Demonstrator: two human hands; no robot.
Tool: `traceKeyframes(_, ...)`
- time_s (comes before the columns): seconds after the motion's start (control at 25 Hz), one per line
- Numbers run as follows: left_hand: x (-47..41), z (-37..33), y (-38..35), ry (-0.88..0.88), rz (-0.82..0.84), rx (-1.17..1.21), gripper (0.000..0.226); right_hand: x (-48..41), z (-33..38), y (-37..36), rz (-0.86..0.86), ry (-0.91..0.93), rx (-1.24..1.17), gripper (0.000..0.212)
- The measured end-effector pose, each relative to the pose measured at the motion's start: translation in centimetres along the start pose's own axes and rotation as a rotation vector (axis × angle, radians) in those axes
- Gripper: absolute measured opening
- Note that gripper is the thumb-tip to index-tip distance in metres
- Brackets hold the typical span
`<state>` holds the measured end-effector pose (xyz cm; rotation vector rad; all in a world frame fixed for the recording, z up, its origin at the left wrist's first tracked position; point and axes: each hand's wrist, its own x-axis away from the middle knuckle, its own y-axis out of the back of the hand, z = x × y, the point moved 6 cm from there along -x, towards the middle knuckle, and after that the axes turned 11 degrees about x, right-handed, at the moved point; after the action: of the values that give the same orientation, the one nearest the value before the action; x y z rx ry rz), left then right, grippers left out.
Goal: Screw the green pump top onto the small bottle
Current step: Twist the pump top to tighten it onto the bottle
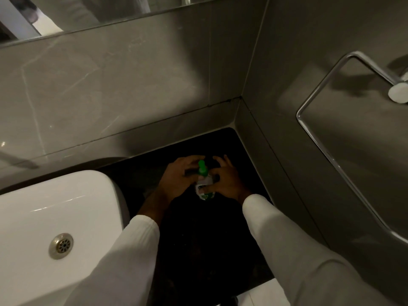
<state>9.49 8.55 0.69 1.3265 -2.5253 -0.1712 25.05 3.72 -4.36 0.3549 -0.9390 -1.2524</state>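
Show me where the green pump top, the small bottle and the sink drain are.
green pump top [202, 168]: head view, on its green neck.
small bottle [204, 191]: head view, on its white label between the hands.
sink drain [61, 246]: head view, on the metal strainer.

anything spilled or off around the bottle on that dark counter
Nothing stands out. The bottle stands on the dark counter between both hands, green pump on top. No spill shows, though the counter is too dark to be sure.

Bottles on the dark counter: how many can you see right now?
1. The small bottle stands on the dark counter between the left hand and right hand, with the green pump top on it. Others may be hidden behind the hands.
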Motion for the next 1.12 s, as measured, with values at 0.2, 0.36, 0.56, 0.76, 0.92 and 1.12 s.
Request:
traceKeyframes(0.2, 0.0, 0.2, -0.9, 0.056, 0.099, 0.100, 0.069, 0.2, -0.2, 0.1, 0.018, 0.004, -0.002, 0.058)
traceKeyframes(0.36, 1.1, -1.1, -0.1, 0.017, -0.222, -0.079, 0.041, 0.1, 0.3, -0.3, 0.010, -0.003, -0.010, 0.054)
traceKeyframes(0.56, 1.5, -1.1, 0.0, -0.051, -0.240, -0.112, 0.024, -0.3, -0.3, -0.1, 0.017, -0.007, -0.013, 0.053)
traceKeyframes(0.76, 1.1, -1.0, -0.5, -0.116, -0.118, -0.061, 0.014, -0.6, 0.3, -1.2, 0.018, 0.021, -0.019, 0.060)
traceKeyframes(0.92, 1.7, -0.6, -1.5, -0.012, -0.136, 0.197, 0.024, -0.6, -0.1, -1.3, 0.027, 0.018, -0.060, 0.062)
traceKeyframes(1.12, 1.6, 0.2, -1.9, -0.001, -0.061, 0.284, 0.036, -0.5, -0.2, -0.9, 0.080, 0.057, -0.036, 0.069)
